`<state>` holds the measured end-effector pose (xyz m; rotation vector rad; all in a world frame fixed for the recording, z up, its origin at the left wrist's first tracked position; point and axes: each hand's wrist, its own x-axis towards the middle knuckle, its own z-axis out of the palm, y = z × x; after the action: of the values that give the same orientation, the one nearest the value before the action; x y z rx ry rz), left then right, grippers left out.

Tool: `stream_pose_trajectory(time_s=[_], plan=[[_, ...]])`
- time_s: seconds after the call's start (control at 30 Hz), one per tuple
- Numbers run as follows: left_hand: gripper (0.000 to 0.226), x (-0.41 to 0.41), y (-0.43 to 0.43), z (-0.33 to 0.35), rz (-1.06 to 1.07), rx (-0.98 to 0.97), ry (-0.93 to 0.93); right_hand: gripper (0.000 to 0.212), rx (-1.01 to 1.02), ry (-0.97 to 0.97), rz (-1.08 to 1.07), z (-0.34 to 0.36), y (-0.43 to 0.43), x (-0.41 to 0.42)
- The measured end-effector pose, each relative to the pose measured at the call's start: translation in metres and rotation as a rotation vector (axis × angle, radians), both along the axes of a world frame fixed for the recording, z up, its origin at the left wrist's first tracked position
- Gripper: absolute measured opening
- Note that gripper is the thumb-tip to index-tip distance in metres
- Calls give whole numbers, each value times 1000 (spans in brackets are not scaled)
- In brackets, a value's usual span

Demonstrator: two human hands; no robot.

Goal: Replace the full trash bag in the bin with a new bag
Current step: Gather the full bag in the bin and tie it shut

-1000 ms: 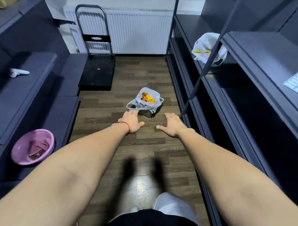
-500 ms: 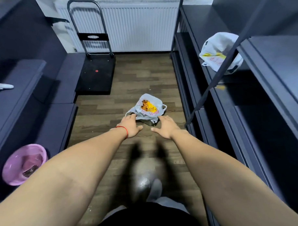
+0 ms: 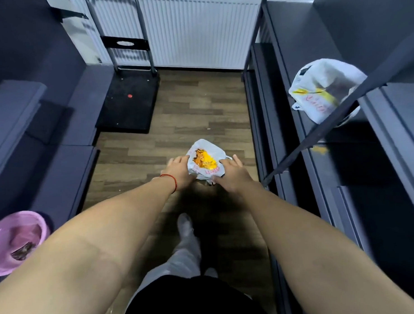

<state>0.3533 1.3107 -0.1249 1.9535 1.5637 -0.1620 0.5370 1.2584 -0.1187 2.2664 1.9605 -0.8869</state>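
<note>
From the head view, your full trash bag [image 3: 207,160] sits on the wooden floor [image 3: 195,110] straight ahead of you, in the aisle between the dark benches on your left and the shelving [image 3: 343,199] on your right; its mouth gapes upward and shows orange and yellow waste, and its longer run goes from the near side away from you; your left hand [image 3: 178,173] lies against the bag's left flank and your right hand [image 3: 232,176] against its right flank, so the bag stands between the two palms, about equally near to each; the fingers of both hands are spread apart and laid on the plastic, not yet clamped on it, as far as this angle lets you tell; the coming move, as I judge it, turns on gathering the rim inward from both sides before lifting; the bin itself is almost wholly hidden beneath the bag and your hands, only a dark sliver showing at the near edge, so you cannot tell its shape or how the bag hangs over it; a second white bag [image 3: 323,91] rests on the right shelf, partly crossed by a slanting bar, and whether it is the new liner is not clear; the frame is blurred.
</note>
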Motion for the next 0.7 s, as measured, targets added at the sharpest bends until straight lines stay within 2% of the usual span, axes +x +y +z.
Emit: stream_pose_trajectory(time_s=[0.23, 0.4, 0.53, 0.7], plan=[[62, 14, 98, -24, -11, -36, -50, 70, -77, -37, -1, -22, 96, 13], [71, 17, 162, -38, -7, -89, -48, 62, -70, 41, -48, -26, 147, 25], [70, 22, 195, -58, 0, -111, -16, 65, -109, -84, -24, -44, 175, 35], [70, 20, 217, -114, 31, -140, 42, 63, -150, -131, 0, -97, 201, 63]])
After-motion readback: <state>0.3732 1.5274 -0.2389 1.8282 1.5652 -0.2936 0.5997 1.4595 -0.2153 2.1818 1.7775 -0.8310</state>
